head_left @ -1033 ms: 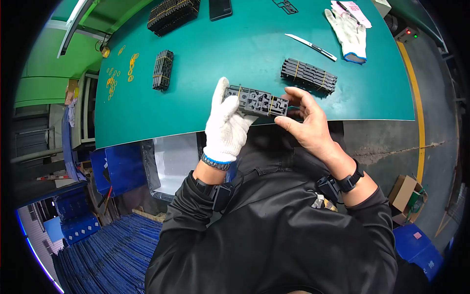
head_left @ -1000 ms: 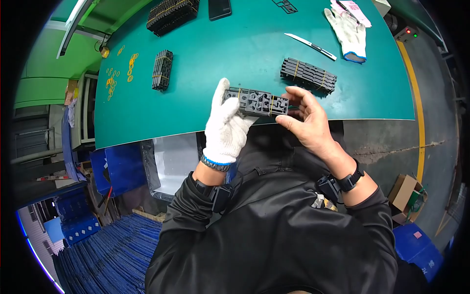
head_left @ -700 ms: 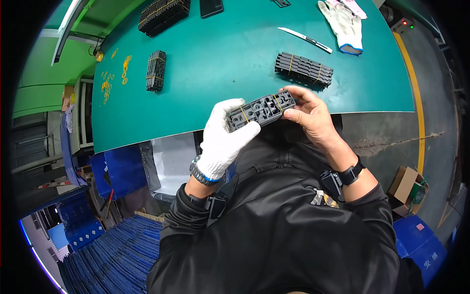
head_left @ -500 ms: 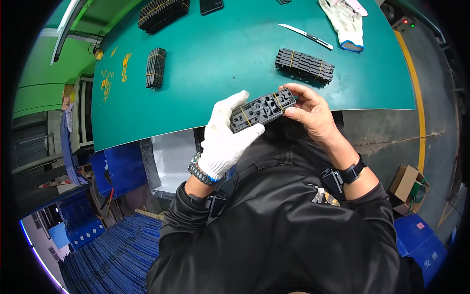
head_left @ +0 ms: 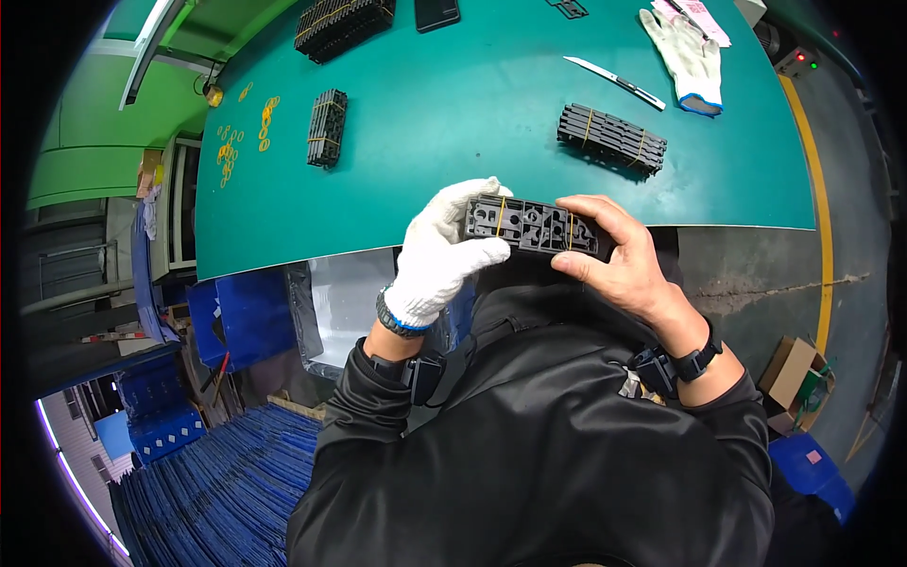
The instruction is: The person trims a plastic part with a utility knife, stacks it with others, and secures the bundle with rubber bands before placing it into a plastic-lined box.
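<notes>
Between my hands, just over the table's near edge, is a bundle of black plastic parts [head_left: 534, 225] with two yellow rubber bands around it. My left hand [head_left: 439, 246], in a white knitted glove, grips its left end. Bare, my right hand [head_left: 619, 248] holds the right end with thumb below and fingers above. The face toward me shows round holes and cut-outs. Beyond it on the green table [head_left: 425, 123] lie a banded bundle of black parts [head_left: 611, 139] to the right and a smaller banded bundle [head_left: 327, 128] to the left.
Loose yellow rubber bands [head_left: 227, 156] lie at the table's left. A knife [head_left: 616, 82] and a white glove [head_left: 688, 59] are at the far right. A large black stack [head_left: 342, 26] and a black phone-like slab [head_left: 436, 13] sit at the back. A lined bin [head_left: 345, 307] stands below the near edge.
The held bundle has turned from slanting up to the right to nearly level, its right end dipping slightly. My right hand has come lower. The whole view has shifted a little.
</notes>
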A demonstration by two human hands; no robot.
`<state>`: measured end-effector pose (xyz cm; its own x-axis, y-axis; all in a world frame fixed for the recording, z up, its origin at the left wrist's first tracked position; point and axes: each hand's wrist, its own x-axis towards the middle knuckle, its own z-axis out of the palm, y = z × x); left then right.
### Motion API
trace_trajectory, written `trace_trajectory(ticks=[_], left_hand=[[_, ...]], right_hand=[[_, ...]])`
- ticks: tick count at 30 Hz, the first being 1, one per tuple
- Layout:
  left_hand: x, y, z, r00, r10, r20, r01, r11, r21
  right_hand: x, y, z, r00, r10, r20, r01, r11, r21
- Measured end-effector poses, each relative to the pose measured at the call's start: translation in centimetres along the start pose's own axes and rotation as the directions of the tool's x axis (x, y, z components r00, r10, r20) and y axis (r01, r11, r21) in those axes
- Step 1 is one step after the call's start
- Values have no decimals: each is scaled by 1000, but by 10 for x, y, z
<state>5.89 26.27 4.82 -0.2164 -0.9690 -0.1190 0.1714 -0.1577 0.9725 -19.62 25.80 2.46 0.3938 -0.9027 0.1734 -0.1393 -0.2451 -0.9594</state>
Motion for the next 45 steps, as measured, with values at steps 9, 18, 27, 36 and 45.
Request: trace_trajectory(ticks=[9, 18, 27, 36, 45], left_hand=[[3, -10, -5, 999, 42, 4, -42, 996, -84], [5, -9, -2, 990, -75, 123, 74, 997, 11], [8, -14, 1, 989, -96, 117, 97, 995, -8], [10, -22, 3, 991, -46, 127, 48, 999, -16], [9, -31, 2, 989, -11, 146, 19, 998, -57]], right_hand=[[-1, 2, 6, 996, -28, -79, 25, 999, -37], [9, -13, 21, 977, -184, -106, 151, 953, -264], [8, -11, 28, 980, -126, -156, 81, 959, -271], [5, -7, 28, 971, -113, -210, 72, 978, -194], [6, -8, 29, 974, -69, -216, 32, 985, -171]])
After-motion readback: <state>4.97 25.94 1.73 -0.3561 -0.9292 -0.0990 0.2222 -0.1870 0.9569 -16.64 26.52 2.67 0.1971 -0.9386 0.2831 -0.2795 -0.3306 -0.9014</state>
